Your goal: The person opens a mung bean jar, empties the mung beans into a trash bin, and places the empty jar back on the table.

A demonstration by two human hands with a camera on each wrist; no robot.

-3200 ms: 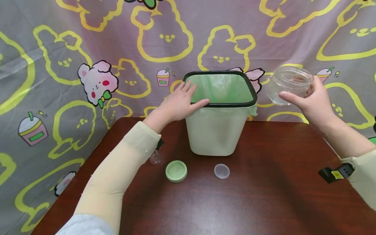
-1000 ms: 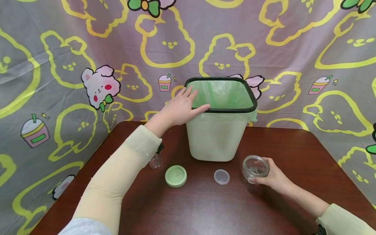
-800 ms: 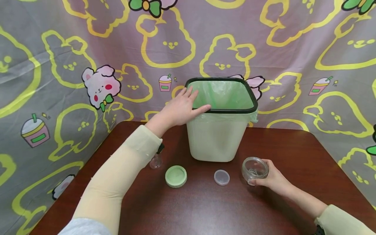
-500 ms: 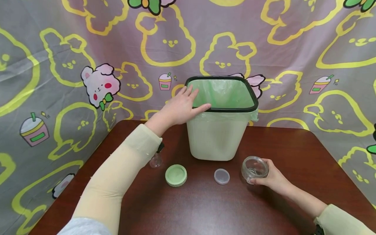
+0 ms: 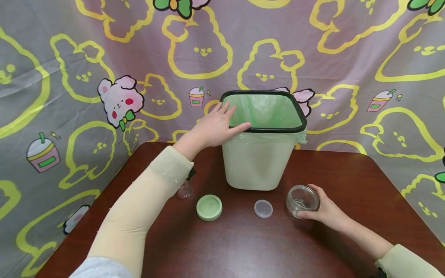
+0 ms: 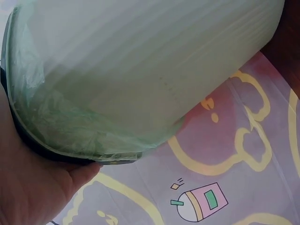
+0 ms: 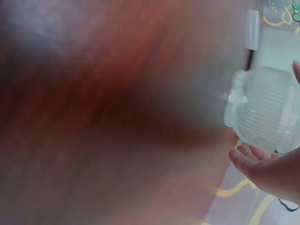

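A clear round jar [image 5: 302,200] stands upright, mouth up, on the brown table right of the bin. My right hand [image 5: 328,210] is around its right side, thumb near the front and fingers behind. In the right wrist view, the right fingers [image 7: 253,159] are loose and slightly apart from the jar [image 7: 267,108]. My left hand [image 5: 217,125] rests on the left rim of a pale waste bin [image 5: 257,162], fingers extended over the edge and thumb along the front rim. A green bag lines the bin [image 6: 140,70], which has a black rim.
A green round lid [image 5: 209,207] and a smaller translucent lid [image 5: 263,209] lie in front of the bin on the table [image 5: 243,247]. A small clear item [image 5: 185,190] is partly hidden by the left forearm. A patterned curtain [image 5: 156,46] hangs behind.
Earlier, my right hand held the jar raised right of the bin; it then came down to the table. Just now the right fingers have loosened from it. The left hand stays on the rim.
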